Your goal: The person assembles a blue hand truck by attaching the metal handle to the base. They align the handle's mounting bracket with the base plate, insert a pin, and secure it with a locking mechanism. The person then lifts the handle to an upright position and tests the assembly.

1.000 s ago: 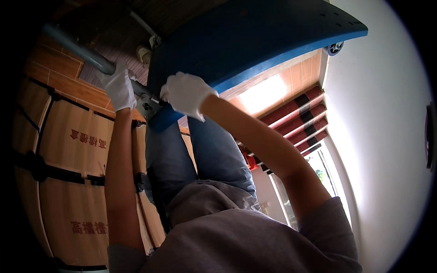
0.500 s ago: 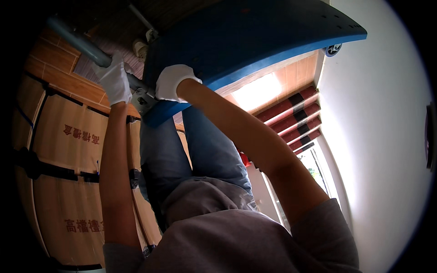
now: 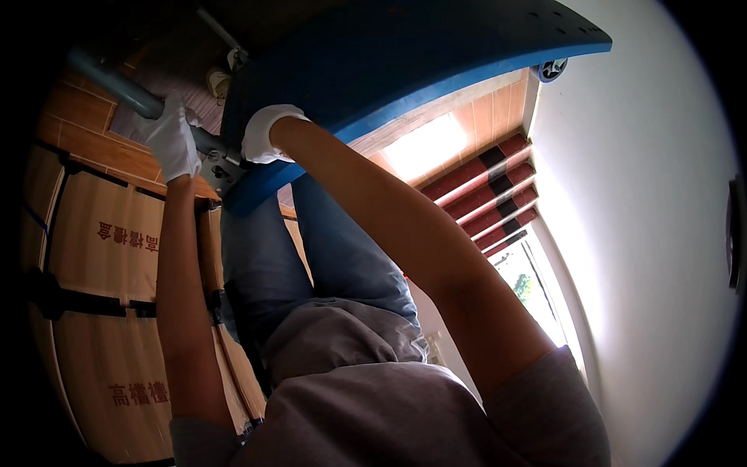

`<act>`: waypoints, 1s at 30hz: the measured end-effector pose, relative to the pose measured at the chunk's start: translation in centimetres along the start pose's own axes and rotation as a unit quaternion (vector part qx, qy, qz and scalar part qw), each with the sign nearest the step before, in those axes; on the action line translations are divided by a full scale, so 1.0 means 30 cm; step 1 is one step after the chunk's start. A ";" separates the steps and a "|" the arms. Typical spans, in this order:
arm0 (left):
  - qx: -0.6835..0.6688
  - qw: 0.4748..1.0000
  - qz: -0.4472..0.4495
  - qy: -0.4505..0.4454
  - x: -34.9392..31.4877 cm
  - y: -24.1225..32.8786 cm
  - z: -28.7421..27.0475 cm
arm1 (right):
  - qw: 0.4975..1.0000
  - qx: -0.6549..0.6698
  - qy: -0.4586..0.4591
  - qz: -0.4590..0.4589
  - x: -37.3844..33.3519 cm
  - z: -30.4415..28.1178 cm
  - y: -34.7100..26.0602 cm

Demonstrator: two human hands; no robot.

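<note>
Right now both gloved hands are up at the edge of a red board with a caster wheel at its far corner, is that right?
Not quite: the board is blue, not red, as the head view shows. Both gloved hands, left hand and right hand, are up at its edge, and the caster wheel sits at its far corner.

- Looks like the inside of a house, more like a hallway or entry area being used for moving or assembling stuff than a proper workshop.
- Staircase [image 3: 486,194] with red-brown steps and dark nosing runs along a plain white wall [image 3: 646,233].
- Window [image 3: 533,284] by the stairs with green outside, so daylight is coming in.
- Orange-brown tiled floor [image 3: 78,132], pretty homey.
- Big strapped cardboard boxes [image 3: 101,296] stacked on the left, like flat-pack deliveries.
- A blue platform cart [image 3: 405,62] with a caster wheel [image 3: 551,70] and a grey metal handle tube [image 3: 117,82] sits right there too.
</note>
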State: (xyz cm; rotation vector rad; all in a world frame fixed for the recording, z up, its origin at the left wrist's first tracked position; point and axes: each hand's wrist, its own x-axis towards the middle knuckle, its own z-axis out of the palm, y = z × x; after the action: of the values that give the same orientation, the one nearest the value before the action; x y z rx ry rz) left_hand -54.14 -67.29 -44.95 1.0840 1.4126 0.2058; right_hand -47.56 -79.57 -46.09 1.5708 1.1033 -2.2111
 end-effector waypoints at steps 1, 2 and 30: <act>-0.004 1.000 0.005 -0.003 0.004 -0.007 -0.004 | 1.000 0.006 0.005 0.005 -0.017 -0.001 -0.004; -0.008 1.000 0.009 -0.005 0.006 -0.015 -0.008 | 1.000 0.013 0.010 0.010 -0.033 -0.002 -0.010; 0.101 0.995 -0.004 0.015 -0.014 -0.006 0.002 | 0.836 0.392 0.385 -0.006 -0.095 0.544 -0.121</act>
State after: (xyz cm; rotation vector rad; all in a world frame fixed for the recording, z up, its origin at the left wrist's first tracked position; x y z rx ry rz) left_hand -54.25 -67.70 -44.81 1.2455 1.4875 0.0738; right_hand -60.18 -88.77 -39.50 2.9628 0.2408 -2.1779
